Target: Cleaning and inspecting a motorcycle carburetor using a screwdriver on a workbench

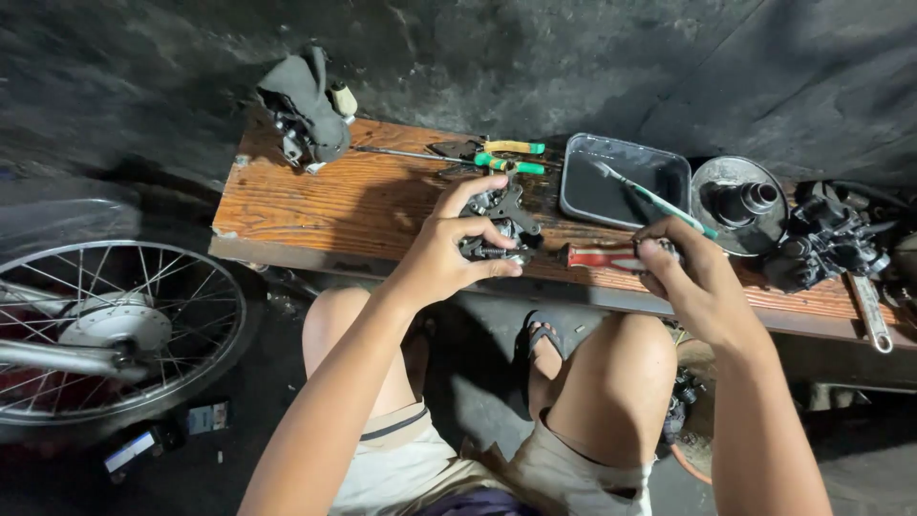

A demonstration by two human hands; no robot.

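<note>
My left hand (449,244) grips a dark metal engine part (499,222) with brackets and a spring, held just above the front edge of a low wooden bench (334,196). My right hand (690,272) is closed around the end of a red-handled screwdriver (600,256), which points left toward the part. Both hands hover over my bare knees. The screwdriver's tip is hidden behind the part.
On the bench lie green- and yellow-handled pliers (506,156), a dark rectangular tray (623,180) with a green toothbrush (659,201), a round metal cover (740,203), a greasy engine piece (829,241), a wrench (871,313) and a rag-covered part (306,105). A spoked wheel (110,330) stands at left.
</note>
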